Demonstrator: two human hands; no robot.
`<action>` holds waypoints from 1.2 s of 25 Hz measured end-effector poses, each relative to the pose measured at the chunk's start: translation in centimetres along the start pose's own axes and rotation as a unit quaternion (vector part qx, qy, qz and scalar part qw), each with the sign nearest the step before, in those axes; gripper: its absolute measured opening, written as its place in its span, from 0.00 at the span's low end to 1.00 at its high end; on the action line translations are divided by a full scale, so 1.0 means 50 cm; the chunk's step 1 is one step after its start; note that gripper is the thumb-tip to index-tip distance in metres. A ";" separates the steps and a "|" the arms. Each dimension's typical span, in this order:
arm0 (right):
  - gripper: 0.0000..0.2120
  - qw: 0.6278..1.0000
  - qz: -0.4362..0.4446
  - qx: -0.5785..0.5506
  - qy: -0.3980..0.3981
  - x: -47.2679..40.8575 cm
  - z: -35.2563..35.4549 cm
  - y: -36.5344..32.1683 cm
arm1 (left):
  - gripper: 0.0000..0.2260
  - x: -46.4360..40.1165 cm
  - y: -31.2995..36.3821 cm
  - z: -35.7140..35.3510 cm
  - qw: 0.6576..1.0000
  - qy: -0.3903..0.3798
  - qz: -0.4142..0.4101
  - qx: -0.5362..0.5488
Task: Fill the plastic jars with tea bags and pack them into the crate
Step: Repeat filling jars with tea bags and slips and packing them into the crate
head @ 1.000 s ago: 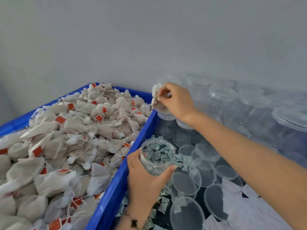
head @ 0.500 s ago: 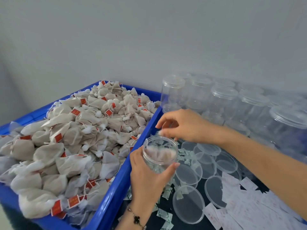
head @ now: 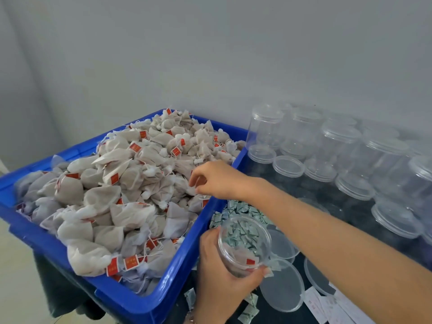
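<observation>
A blue crate (head: 177, 272) on the left is heaped with white tea bags (head: 131, 183) that carry red tags. My left hand (head: 217, 284) grips a clear plastic jar (head: 245, 244), open at the top, just right of the crate's wall. One tea bag with a red tag lies inside the jar. My right hand (head: 219, 181) reaches across the crate's right rim, and its thumb and forefinger pinch a tea bag at the edge of the heap.
Several clear lidded jars (head: 339, 146) stand stacked at the back right on a dark surface. Loose clear lids (head: 282, 291) lie near the held jar. Small green-white sachets (head: 243, 209) are scattered beside the crate, and paper labels (head: 327, 305) lie at the bottom right.
My right hand carried a tea bag to the held jar, left it inside, then moved left over the crate's heap. My left hand kept the jar and lowered it slightly.
</observation>
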State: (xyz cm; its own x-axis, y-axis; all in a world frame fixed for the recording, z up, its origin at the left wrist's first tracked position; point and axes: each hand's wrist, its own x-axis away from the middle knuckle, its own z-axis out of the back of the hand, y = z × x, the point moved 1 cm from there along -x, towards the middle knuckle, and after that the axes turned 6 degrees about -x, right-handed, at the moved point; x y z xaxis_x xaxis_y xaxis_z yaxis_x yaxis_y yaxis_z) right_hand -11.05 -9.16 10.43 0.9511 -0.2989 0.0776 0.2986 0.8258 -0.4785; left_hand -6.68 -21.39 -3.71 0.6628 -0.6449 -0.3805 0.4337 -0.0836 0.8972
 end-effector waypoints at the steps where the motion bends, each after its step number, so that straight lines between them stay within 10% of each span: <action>1: 0.11 1.000 0.000 0.006 -0.017 -0.009 -0.013 -0.006 | 0.42 0.007 -0.008 0.003 1.000 -0.001 0.004 -0.001; 12: 0.08 0.994 -0.024 0.030 -0.099 -0.072 -0.106 -0.019 | 0.43 0.014 -0.056 0.006 0.998 -0.020 0.037 -0.048; 30: 0.04 0.984 0.017 -0.145 0.103 0.094 -0.022 -0.054 | 0.42 0.022 -0.053 0.003 0.997 0.001 0.067 -0.044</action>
State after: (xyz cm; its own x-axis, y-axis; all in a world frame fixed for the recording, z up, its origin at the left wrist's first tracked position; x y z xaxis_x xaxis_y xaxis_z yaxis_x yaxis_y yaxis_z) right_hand -7.50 -13.33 11.10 0.9148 -0.3894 -0.1073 0.2042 0.6750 -0.7090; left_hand -7.16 -21.99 -6.48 0.7194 -0.6442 -0.2597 0.3938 0.0703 0.9165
